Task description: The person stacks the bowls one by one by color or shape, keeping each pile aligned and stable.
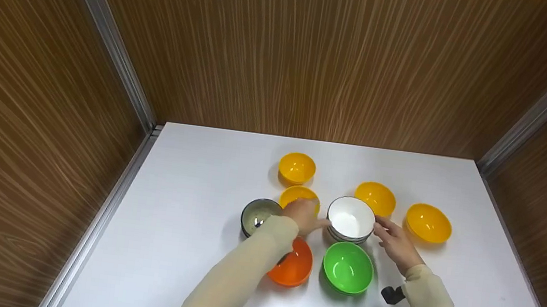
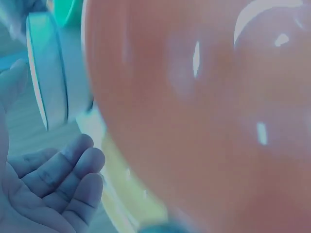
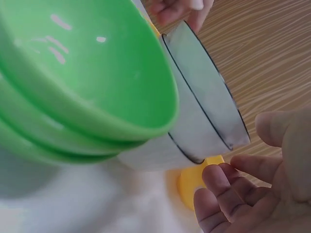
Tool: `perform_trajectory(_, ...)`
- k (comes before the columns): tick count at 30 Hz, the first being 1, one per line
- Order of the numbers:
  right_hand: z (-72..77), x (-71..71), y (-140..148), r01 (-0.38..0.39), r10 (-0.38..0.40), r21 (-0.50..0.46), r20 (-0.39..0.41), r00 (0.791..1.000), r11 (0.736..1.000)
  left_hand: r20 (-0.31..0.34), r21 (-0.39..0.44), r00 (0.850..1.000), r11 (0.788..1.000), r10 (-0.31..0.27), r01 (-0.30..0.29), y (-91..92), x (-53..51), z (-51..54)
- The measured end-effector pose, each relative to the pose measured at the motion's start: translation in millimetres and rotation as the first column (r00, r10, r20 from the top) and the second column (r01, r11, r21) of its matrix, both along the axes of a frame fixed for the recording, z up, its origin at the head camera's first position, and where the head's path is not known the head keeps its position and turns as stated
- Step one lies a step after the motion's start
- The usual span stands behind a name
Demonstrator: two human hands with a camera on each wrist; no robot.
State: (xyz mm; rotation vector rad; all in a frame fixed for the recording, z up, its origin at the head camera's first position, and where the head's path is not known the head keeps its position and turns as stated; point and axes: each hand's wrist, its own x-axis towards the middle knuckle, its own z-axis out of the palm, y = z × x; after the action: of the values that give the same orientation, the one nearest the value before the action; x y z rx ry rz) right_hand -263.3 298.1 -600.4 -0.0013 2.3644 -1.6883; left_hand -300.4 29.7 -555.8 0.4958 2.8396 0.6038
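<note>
1. White bowls [image 1: 350, 218] stand nested between the left hand [image 1: 301, 215] and right hand [image 1: 398, 247], likely to share one footprint.
2. Both hands flank them, fingers loosely spread, pinching nothing; contact is unclear.

On the tabletop [image 1: 185, 189] there, a stack of bowls [image 1: 350, 218] stands between the left hand [image 1: 302, 215] and right hand [image 1: 398, 246], another stack [image 1: 348, 267] before it, one bowl [image 1: 376, 197] behind.
</note>
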Motion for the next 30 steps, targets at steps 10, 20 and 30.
perform_trajectory(10,-12.2,9.3,15,0.107,-0.108,0.011,0.063,0.992,0.994,-0.071,-0.031,0.987,0.989,0.145,-0.148,-53.0,-21.5,4.7)
perform_trajectory(20,-31.9,20.9,28,0.161,-0.166,0.042,0.167,0.972,0.986,-0.011,-0.123,0.969,0.961,0.248,-0.248,-75.0,-29.8,-18.4)
perform_trajectory(30,-37.7,26.0,30,0.161,-0.169,0.060,0.168,0.971,0.985,0.062,-0.114,0.960,0.957,0.275,-0.267,-80.0,-33.0,-23.0)
